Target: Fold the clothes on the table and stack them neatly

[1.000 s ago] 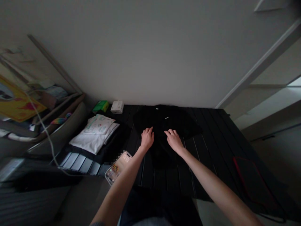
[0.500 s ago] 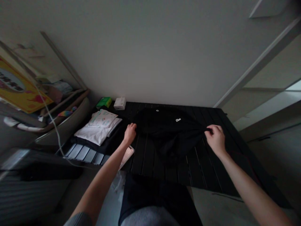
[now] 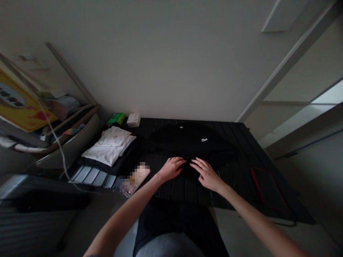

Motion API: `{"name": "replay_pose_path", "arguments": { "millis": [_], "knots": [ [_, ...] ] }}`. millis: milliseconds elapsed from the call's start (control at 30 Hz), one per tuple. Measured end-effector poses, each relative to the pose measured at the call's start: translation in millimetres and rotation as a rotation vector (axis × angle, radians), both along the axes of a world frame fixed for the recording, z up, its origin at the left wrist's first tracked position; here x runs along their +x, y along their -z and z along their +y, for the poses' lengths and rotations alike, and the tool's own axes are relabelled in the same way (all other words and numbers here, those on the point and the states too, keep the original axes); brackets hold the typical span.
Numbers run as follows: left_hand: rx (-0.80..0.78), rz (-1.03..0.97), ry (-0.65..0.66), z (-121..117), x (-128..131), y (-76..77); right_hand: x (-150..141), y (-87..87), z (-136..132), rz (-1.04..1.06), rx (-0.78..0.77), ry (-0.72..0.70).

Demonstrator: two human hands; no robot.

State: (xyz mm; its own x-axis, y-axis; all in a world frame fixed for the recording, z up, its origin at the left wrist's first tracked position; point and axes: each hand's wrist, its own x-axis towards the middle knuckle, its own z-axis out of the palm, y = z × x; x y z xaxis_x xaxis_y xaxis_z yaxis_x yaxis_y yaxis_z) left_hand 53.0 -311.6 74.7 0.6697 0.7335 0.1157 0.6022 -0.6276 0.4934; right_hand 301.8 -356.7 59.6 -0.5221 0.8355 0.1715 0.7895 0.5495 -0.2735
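Okay, on my feed the left hand (image 3: pixel 171 169) and right hand (image 3: pixel 206 175) sit close together without touching, both open and palms down, fingers spread on the near edge of the black garment (image 3: pixel 187 141). I can't see any pinch on the fabric. The garment lies spread and rumpled in the middle of the black slatted bench (image 3: pixel 235 182), showing two small white marks. To its left I have a phone (image 3: pixel 135 180) near the left wrist, a folded white cloth (image 3: pixel 107 153) with a printed packet (image 3: pixel 114 136) on top, and behind those a green box (image 3: pixel 115 119) and a white box (image 3: pixel 133 120). Off to the right lies a dark, red-edged pad (image 3: pixel 265 189).
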Motion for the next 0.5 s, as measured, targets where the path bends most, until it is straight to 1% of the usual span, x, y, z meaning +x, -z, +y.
{"name": "replay_pose_path", "arguments": {
  "millis": [33, 67, 133, 200, 267, 333, 400, 467, 500],
  "knots": [
    [0.010, 0.015, 0.003, -5, 7, 3.8, -9, 1.1, -4, -0.049, -0.003, -0.012],
    [0.024, 0.042, -0.023, -8, 13, 7.2, -16, 1.9, -6, -0.094, -0.002, 0.001],
    [0.044, 0.118, -0.107, -10, 20, 12.2, -22, 1.9, -6, -0.171, -0.001, 0.071],
    [0.053, 0.179, -0.160, -11, 23, 13.7, -22, 0.3, -5, -0.237, 0.003, 0.125],
    [0.059, 0.193, -0.181, -15, 23, 11.7, -17, -1.9, -5, -0.293, 0.007, 0.132],
    [0.053, 0.155, -0.205, -23, 17, 7.4, -5, -3.4, -7, -0.336, 0.011, 0.150],
    [0.031, 0.092, -0.257, -34, 6, 1.7, 14, -4.1, -12, -0.375, 0.013, 0.197],
    [0.023, 0.034, -0.348, -43, -13, -4.6, 40, -4.7, -18, -0.410, 0.016, 0.263],
    [0.031, 0.015, -0.419, -47, -24, -7.9, 55, -5.3, -21, -0.426, 0.018, 0.294]
  ]
}}
